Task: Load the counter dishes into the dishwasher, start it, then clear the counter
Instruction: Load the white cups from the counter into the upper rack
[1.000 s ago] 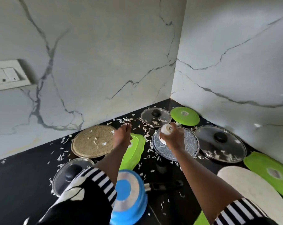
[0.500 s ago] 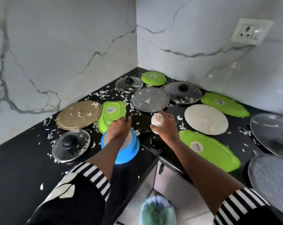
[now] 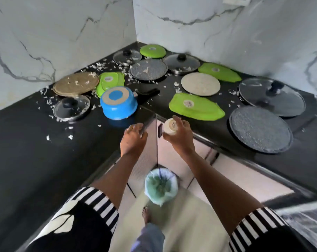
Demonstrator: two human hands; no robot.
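Head view: at centre frame the right hand (image 3: 181, 138) grips a white cup (image 3: 170, 126); the left hand (image 3: 133, 140) curls over the top edge of a cabinet door (image 3: 147, 153). Above-left, a blue pot (image 3: 118, 104) sits upturned on the counter (image 3: 27, 142).

"SISTA" on the underside of the white jar (image 3: 172, 126)

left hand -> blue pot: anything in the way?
Nothing visible. The left hand grips the cabinet door at its top edge. The upturned blue pot sits just beyond, across bare black counter, with a few white scraps off to the left. The right hand holds a white cup, clear of that path.
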